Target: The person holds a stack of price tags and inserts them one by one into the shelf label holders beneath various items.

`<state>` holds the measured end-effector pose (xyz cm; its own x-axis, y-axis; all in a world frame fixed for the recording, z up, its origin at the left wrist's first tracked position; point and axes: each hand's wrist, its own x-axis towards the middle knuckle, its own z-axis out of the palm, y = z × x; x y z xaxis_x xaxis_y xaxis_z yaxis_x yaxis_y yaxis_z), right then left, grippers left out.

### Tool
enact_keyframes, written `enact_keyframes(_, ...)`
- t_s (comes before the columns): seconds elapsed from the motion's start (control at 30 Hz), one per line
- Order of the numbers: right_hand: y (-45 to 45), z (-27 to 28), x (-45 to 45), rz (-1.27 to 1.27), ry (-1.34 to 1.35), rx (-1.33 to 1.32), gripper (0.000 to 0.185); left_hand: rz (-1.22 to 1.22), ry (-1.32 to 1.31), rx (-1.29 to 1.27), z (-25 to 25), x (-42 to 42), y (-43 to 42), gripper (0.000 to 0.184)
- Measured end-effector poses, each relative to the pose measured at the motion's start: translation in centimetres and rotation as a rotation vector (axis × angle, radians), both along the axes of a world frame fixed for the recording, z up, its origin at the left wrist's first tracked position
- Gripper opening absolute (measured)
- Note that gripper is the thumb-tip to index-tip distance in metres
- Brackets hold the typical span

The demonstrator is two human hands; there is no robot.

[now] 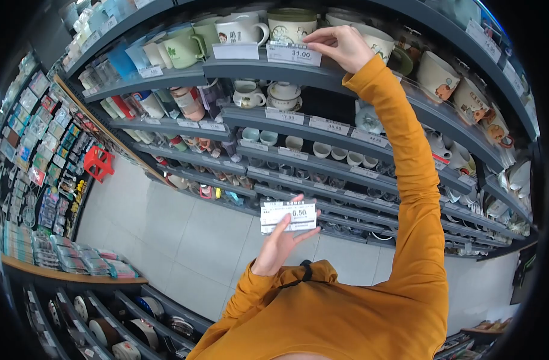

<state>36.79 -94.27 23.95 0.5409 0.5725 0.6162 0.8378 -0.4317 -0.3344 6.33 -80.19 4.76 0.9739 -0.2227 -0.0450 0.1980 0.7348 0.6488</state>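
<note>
My left hand (282, 239) holds a white price card (288, 217) reading 6.50, thumb on its front and fingers behind it, over the aisle floor. At the upper shelf my right hand (340, 47) has thumb and index finger pinched together at the upper right corner of a 31.00 price label (294, 54); whether they grip it is hard to tell. Directly behind that label stands a cream mug with a green rim (291, 25). A white mug (241, 30) is to its left, behind a blank white label (235, 51).
Shelves below carry teapots, small cups (321, 150) and glasses. Green mugs (184, 48) stand at the upper left, orange-patterned pots (438, 75) at the right. A red stool (99, 163) is on the tiled floor by a rack of hanging packages. Plates fill the lower-left shelves.
</note>
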Motion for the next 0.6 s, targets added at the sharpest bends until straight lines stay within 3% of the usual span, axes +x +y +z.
enact_keyframes(0.13,-0.2,-1.3,-1.2,-0.022,-0.167,0.003,0.024,0.065,-0.103,0.039,1.7,0.8,0.3,0.053)
enact_keyframes(0.17,-0.2,-1.5,-3.0,-0.066,-0.395,-0.002,0.024,0.095,-0.118,0.097,2.2,0.9,0.2,0.054)
enact_keyframes(0.2,-0.2,-2.2,-5.2,-0.056,-0.376,0.087,0.023,0.123,-0.137,0.155,2.8,1.1,0.1,0.055)
enact_keyframes(0.27,-0.3,-3.5,-10.3,0.16,-0.207,0.163,0.019,0.129,-0.151,0.207,3.5,1.5,0.4,0.051)
enact_keyframes(0.3,-0.6,-5.9,-13.9,0.32,0.079,0.128,0.018,0.138,-0.15,0.233,3.5,1.5,0.5,0.049)
enact_keyframes(0.4,-1.5,-8.2,-17.1,0.309,0.306,0.093,0.019,0.187,-0.182,0.312,3.4,1.9,0.1,0.049)
enact_keyframes(0.6,-4.1,-9.2,-17.4,0.289,0.425,0.087,0.018,0.287,-0.135,0.307,3.0,2.8,-1.6,0.044)
